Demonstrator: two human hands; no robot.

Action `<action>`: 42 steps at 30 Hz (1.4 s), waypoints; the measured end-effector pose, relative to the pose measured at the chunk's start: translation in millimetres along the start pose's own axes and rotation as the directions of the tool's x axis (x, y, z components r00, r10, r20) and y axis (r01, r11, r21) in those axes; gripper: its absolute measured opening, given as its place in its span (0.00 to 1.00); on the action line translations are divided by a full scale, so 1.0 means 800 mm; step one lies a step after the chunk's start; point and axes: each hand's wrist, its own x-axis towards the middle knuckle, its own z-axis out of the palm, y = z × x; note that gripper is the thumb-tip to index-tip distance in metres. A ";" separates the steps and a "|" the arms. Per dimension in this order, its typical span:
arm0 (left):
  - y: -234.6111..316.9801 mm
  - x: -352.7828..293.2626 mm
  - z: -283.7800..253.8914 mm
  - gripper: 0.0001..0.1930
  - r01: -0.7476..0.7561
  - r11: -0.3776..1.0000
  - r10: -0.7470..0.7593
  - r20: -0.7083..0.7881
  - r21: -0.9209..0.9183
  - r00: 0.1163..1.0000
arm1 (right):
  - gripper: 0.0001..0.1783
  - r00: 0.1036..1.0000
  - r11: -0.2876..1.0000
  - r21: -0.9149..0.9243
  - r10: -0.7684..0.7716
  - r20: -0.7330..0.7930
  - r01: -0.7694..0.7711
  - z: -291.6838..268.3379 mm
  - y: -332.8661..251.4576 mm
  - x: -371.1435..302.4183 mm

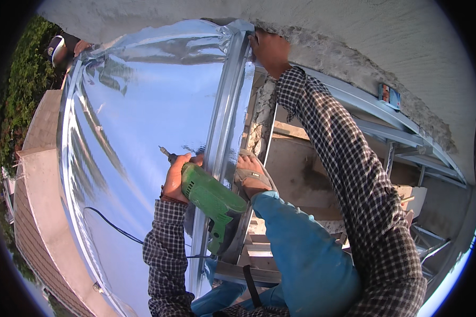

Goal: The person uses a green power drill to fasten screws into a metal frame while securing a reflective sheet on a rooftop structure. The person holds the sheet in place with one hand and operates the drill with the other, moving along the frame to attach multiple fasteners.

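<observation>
Our left hand (175, 178) clamps the green electric drill (211, 198) beside the shiny metal sheet (143, 116), while our right hand (271, 50) grips the steel channel (228, 105).

The shiny metal sheet (137, 121) is mirror-glossy and smooth, creased near its top edge. Just beside the sheet, the galvanised steel channel (222, 121) looks bright and slick. The left hand (175, 177) grips a drill (209, 198) with a green, matt plastic body, its black cable (111, 224) rubbery against the sheet. The right hand (269, 50) touches the channel's top, under a rough, grainy plaster wall (328, 26). Both sleeves (354, 174) are soft checked woven cloth; the trousers (307, 253) beside the channel are plain blue fabric.
</observation>
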 end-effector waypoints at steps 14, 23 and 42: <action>0.006 0.015 -0.019 0.21 0.030 0.976 -0.056 0.111 0.216 0.992 | 0.12 0.938 0.937 -0.072 -0.338 0.070 0.343 -0.012 0.028 0.023; -0.010 0.028 -0.033 0.22 -0.048 0.995 0.023 0.258 0.091 0.966 | 0.14 0.966 0.969 -0.098 -0.211 0.147 0.226 0.006 0.029 0.011; 0.004 0.016 -0.009 0.22 -0.001 0.958 -0.025 0.083 0.288 0.996 | 0.11 0.937 0.951 -0.045 -0.293 0.192 0.307 -0.007 0.026 0.027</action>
